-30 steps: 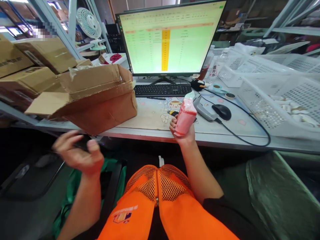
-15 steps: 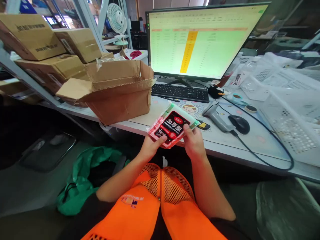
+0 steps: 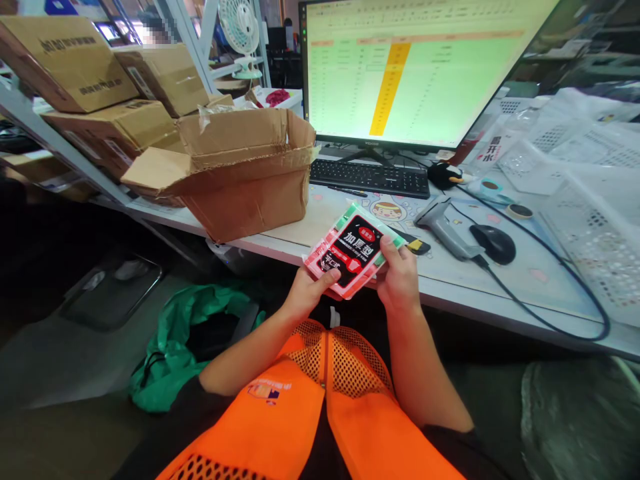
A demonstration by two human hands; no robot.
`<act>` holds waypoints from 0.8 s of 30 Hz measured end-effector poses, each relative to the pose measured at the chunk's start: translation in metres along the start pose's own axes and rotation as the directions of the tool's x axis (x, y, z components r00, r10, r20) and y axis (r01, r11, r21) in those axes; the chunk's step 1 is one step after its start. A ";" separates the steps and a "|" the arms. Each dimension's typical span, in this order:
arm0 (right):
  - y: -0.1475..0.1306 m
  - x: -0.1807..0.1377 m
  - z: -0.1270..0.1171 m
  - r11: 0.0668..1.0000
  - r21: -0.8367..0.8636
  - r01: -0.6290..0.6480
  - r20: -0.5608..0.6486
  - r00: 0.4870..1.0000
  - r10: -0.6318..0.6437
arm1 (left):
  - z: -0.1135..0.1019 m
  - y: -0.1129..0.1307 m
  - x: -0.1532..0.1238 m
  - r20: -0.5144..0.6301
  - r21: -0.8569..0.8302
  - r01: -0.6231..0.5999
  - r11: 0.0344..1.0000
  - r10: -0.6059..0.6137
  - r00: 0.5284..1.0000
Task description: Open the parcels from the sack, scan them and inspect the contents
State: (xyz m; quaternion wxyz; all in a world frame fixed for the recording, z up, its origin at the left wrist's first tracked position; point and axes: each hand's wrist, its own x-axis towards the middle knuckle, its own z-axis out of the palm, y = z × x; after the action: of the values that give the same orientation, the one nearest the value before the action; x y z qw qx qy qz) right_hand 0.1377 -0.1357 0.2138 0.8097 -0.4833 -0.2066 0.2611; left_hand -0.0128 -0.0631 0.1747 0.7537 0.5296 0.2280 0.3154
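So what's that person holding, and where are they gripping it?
A flat pink packet with a black label, held by both hands: left hand at its lower left edge, right hand at its right edge.

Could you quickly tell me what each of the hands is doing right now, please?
Left hand: closed on the lower left corner of the pink packet.
Right hand: closed on the packet's right edge.

White desk (image 3: 505,283), open carton (image 3: 245,175), keyboard (image 3: 370,178), scanner (image 3: 443,227) (corded), mouse (image 3: 495,243)
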 end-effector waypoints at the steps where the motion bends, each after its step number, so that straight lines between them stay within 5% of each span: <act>1: 0.000 0.001 0.000 1.000 0.003 -0.003 -0.011 1.000 0.003 | 0.000 0.001 0.001 0.011 -0.013 0.011 1.000 -0.011 1.000; 10: 0.002 0.011 -0.005 1.000 -0.006 0.024 -0.070 0.997 -0.024 | -0.003 0.001 0.005 0.057 -0.040 0.011 0.999 -0.009 0.998; 24: 0.001 0.009 -0.012 1.000 0.010 0.003 0.060 0.998 -0.004 | -0.008 -0.004 0.006 -0.037 0.052 -0.163 0.985 0.165 0.986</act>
State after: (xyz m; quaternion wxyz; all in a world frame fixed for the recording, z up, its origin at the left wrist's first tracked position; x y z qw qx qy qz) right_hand 0.1515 -0.1375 0.2084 0.8059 -0.4708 -0.2305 0.2751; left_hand -0.0130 -0.0544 0.1681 0.7072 0.5581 0.2069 0.3815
